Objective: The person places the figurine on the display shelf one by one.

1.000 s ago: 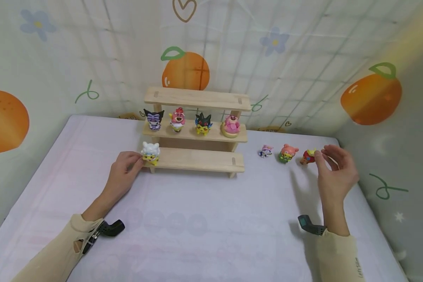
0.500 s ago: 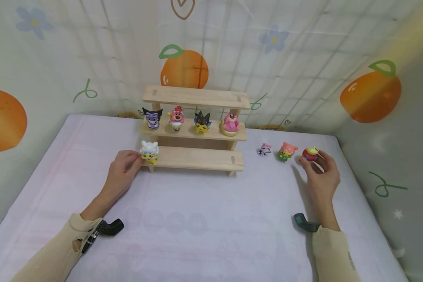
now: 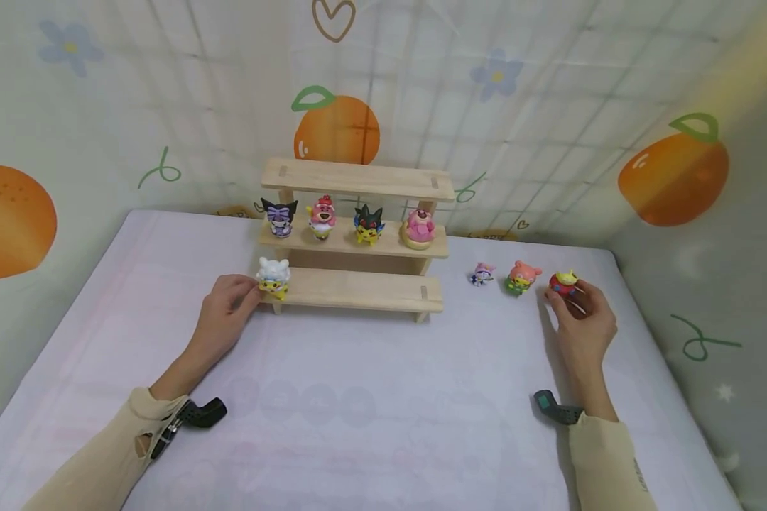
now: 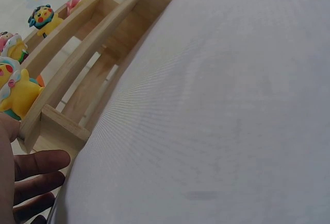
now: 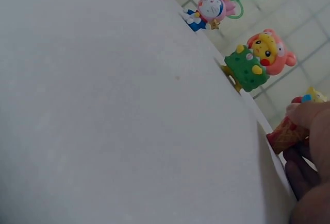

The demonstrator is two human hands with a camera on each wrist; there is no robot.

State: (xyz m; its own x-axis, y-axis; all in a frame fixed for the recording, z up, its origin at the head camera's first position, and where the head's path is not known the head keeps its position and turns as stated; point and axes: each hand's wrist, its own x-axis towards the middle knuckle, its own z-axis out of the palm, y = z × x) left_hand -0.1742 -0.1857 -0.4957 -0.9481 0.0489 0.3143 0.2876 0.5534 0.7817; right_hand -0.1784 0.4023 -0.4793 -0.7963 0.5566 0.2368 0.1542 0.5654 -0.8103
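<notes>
My right hand (image 3: 586,323) pinches a small toy figurine (image 3: 563,282) with a yellow top and red middle; in the right wrist view its lower part looks like a waffle cone (image 5: 287,135). My left hand (image 3: 222,312) is at the left end of the three-tier wooden shelf (image 3: 364,289), beside a white-hatted yellow figurine (image 3: 273,277) standing on the lowest board. The left wrist view has the thumb by the board's end and the straight, slightly spread fingers (image 4: 41,165) below; whether they press the wood is hidden.
Left of the held figurine stand a pink-hooded figurine in green (image 3: 520,278) and a smaller pink-and-blue one (image 3: 482,274). Several figurines, among them a black-eared one (image 3: 368,224) and a pink bear (image 3: 418,228), line the middle board. A printed curtain (image 3: 415,106) hangs behind the white table (image 3: 383,411).
My right hand has moved left from beside the red-and-yellow figurine and taken hold of it between thumb and fingers. My left hand has stayed by the shelf's end.
</notes>
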